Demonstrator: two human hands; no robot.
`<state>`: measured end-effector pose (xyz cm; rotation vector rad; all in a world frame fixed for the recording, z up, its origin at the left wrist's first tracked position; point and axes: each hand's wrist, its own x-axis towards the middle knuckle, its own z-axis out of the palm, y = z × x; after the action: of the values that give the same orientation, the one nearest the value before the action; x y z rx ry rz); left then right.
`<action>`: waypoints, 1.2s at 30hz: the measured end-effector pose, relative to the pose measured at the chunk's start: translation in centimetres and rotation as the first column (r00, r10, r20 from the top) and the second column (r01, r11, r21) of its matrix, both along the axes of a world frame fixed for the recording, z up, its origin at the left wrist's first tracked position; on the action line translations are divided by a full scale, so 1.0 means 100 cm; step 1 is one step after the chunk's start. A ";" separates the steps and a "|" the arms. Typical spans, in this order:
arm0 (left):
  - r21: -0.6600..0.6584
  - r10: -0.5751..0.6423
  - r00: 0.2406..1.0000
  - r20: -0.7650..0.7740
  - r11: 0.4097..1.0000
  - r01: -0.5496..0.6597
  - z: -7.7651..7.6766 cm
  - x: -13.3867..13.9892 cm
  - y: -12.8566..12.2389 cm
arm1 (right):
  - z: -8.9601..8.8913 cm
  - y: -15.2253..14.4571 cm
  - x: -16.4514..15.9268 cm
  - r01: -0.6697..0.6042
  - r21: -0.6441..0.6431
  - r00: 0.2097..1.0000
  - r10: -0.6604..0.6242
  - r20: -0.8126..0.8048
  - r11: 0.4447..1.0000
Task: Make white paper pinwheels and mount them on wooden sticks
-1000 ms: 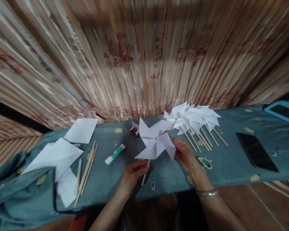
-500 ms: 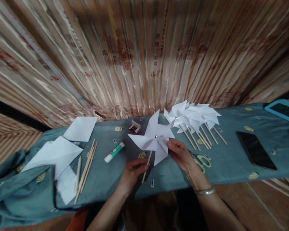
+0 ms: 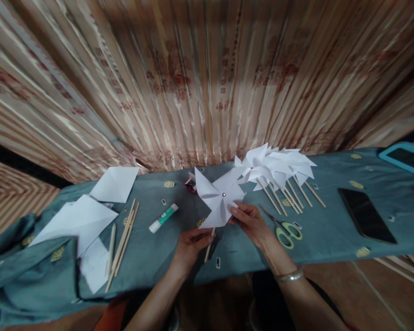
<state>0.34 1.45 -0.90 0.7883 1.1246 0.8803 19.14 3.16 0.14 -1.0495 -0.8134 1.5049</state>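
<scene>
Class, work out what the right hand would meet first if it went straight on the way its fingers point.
The right hand would probably first meet the white paper pinwheel, which it seems to touch; depth beyond that is unclear.

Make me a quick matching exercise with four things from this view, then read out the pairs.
1. Glue stick
2. Scissors
3. Phone
4. Nearest pinwheel

A. Dark, lying right of the scissors
B. Stick in the left hand, paper touched by the right hand
C. Green-and-white tube
D. Yellow-green handles

Pairs: 1-C, 2-D, 3-A, 4-B.
</scene>
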 end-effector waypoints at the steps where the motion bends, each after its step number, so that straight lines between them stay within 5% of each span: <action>1: -0.003 0.004 1.000 -0.008 1.000 -0.004 0.000 0.000 0.000 | 0.000 0.000 -0.001 -0.001 -0.002 1.000 0.001 0.002 1.000; 14: 0.046 0.063 0.996 0.064 0.997 -0.066 0.005 0.008 0.004 | -0.004 -0.011 -0.017 -0.154 0.089 0.968 0.132 0.213 0.984; 25: 0.021 0.174 0.979 0.108 0.984 -0.177 0.007 0.022 0.011 | -0.008 -0.024 -0.024 -0.288 0.068 0.744 0.178 0.644 0.955; 33: 0.059 0.165 0.978 0.129 0.983 -0.174 0.009 0.030 0.014 | -0.005 -0.023 -0.016 -0.201 0.098 0.694 0.071 0.716 0.975; 36: 0.063 0.156 0.981 0.112 0.984 -0.164 0.007 0.033 0.012 | -0.001 -0.015 0.007 -0.136 0.117 0.612 -0.009 0.791 0.984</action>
<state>3.64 2.65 -0.19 0.7080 1.0769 1.0911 19.80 1.68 0.06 -1.5982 -1.5831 0.9415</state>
